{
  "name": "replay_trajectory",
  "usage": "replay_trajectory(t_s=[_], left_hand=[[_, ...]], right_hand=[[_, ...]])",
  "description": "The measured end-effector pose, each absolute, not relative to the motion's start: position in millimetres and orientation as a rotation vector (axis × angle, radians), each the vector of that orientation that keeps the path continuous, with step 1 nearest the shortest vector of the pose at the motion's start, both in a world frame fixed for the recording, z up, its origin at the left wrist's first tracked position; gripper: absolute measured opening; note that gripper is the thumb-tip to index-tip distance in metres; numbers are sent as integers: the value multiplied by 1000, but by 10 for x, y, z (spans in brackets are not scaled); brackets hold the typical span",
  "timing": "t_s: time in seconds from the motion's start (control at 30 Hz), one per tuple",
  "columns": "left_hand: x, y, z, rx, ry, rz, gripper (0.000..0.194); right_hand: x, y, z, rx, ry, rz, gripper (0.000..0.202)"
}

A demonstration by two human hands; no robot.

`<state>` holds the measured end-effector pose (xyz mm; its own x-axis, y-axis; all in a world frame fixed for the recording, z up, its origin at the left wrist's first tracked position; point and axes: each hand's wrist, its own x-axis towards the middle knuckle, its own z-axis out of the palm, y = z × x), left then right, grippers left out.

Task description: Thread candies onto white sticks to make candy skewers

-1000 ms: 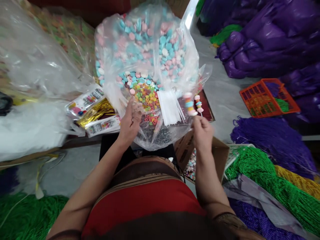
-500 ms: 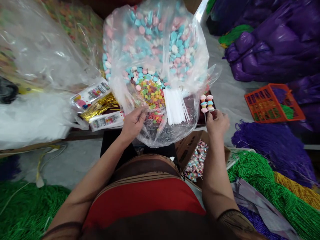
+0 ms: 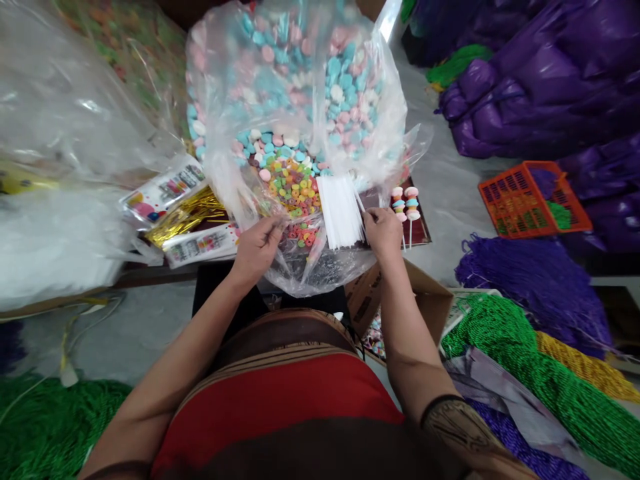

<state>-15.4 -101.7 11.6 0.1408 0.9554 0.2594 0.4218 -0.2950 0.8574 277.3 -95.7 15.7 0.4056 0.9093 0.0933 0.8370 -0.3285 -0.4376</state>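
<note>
My left hand [image 3: 260, 247] is closed at the left front of the clear plastic bag [image 3: 345, 267]; its fingertips are pinched at the plastic, and what they hold is too small to make out. My right hand [image 3: 383, 230] has its fingers together at the right edge of a pile of white sticks [image 3: 341, 213]. Ring-shaped candies [image 3: 297, 190] lie left of the sticks, with pink, blue and white candies [image 3: 280, 143] behind. Two candy skewers [image 3: 411, 203] lie side by side, just right of my right hand.
Printed packets [image 3: 200, 245] and gold ties [image 3: 187, 217] lie at the left. Below the table edge stands a cardboard box [image 3: 430, 300]. An orange basket [image 3: 533, 200], purple bundles and green strands [image 3: 515, 347] are at the right.
My right hand has let go of the candy skewer and moved left to the white sticks. Both skewers now lie with their sticks uncovered. My left hand stays near the bag's left front.
</note>
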Motion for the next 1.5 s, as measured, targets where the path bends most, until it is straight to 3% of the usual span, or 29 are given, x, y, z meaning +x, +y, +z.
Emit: replay_trajectory(t_s=[0.2, 0.43, 0.67, 0.8, 1.5], left_hand=[[-142, -1000, 75, 1749, 1316, 1121, 36], [-147, -998, 105, 1725, 1303, 1087, 35], [-50, -1065, 403, 1568, 1100, 1105, 37], [-41, -1130, 568, 1462, 984, 1123, 38], [-16, -1174, 506, 1283, 919, 1220, 37]], right_hand=[[2876, -985, 89, -2029, -1368, 319, 23], [2666, -1261, 372, -1793, -1359, 174, 26], [2061, -1694, 459, -1521, -1169, 907, 32], [1831, -1800, 367, -1451, -1055, 1122, 34], [1667, -1854, 324, -1348, -869, 1349, 42]])
